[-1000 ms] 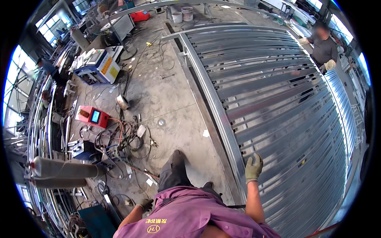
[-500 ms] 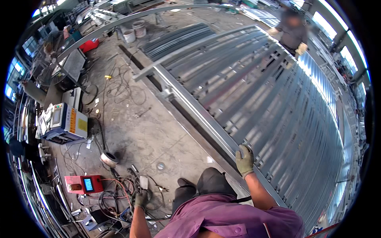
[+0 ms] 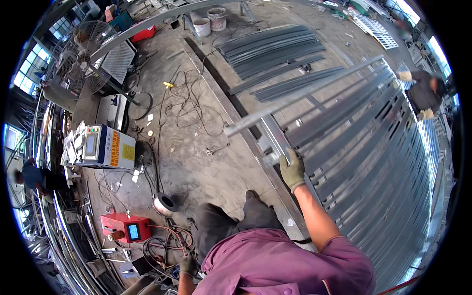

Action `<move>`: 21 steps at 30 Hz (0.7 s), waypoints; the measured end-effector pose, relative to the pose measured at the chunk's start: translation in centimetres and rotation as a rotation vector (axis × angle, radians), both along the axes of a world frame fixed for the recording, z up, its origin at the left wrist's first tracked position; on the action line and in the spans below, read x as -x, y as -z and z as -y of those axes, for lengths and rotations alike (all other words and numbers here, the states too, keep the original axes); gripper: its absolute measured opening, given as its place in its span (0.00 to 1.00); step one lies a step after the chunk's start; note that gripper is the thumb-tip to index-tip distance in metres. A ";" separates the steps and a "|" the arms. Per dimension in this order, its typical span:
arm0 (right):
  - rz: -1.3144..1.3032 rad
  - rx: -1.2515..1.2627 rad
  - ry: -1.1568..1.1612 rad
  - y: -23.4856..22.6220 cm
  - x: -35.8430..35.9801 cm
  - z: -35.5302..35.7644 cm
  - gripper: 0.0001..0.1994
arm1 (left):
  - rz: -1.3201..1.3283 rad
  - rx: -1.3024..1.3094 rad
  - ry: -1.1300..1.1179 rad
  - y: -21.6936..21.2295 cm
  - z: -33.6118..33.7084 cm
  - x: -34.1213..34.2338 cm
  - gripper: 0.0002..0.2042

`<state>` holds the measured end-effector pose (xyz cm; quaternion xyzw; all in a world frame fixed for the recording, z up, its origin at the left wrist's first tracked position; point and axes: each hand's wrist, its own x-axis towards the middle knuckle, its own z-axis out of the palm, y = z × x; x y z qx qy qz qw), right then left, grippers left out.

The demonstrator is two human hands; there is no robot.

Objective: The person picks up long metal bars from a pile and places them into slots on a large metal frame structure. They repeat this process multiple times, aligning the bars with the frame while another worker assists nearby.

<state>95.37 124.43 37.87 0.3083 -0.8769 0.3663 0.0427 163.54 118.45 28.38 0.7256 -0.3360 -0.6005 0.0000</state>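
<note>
My right hand (image 3: 292,169), in an olive work glove, is closed over the near side rail of a large metal frame (image 3: 278,140), close to its far corner. Many long grey slats (image 3: 339,155) lie across that frame. Low at my left side, my left hand (image 3: 188,265) is gloved too, its fingers curled. A red cable (image 3: 172,229) runs to the fingers, but what they hold is hidden. Just left of it stands a red machine (image 3: 127,229) with a lit screen, next to tangled hoses (image 3: 160,250).
A co-worker (image 3: 425,93) in dark clothes stands across the frame, gloved hands near its edge. Another person (image 3: 37,177) is at the far left. A white-and-blue machine (image 3: 101,147), spool (image 3: 164,204) and loose cables (image 3: 189,98) sit left; stacked grey slats (image 3: 270,49) and buckets (image 3: 216,19) ahead.
I have stepped forward, and my right hand has moved along the rail toward the frame's far corner. A pale object at my left hand is no longer visible. The co-worker appears farther right.
</note>
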 end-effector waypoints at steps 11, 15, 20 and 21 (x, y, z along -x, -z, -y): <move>0.127 -0.244 0.568 6.9 13.7 19.9 0.41 | 0.185 -0.015 0.521 3.2 33.3 4.6 0.11; 0.250 -0.416 0.772 7.6 12.8 21.3 0.46 | 0.321 0.151 0.840 8.0 60.3 13.2 0.11; 0.261 -0.285 0.840 7.8 13.7 22.5 0.48 | -0.295 0.315 0.293 -0.2 75.8 34.2 0.10; 0.245 -0.260 0.849 8.1 13.3 22.5 0.48 | -0.236 0.373 0.448 -1.5 76.9 37.8 0.14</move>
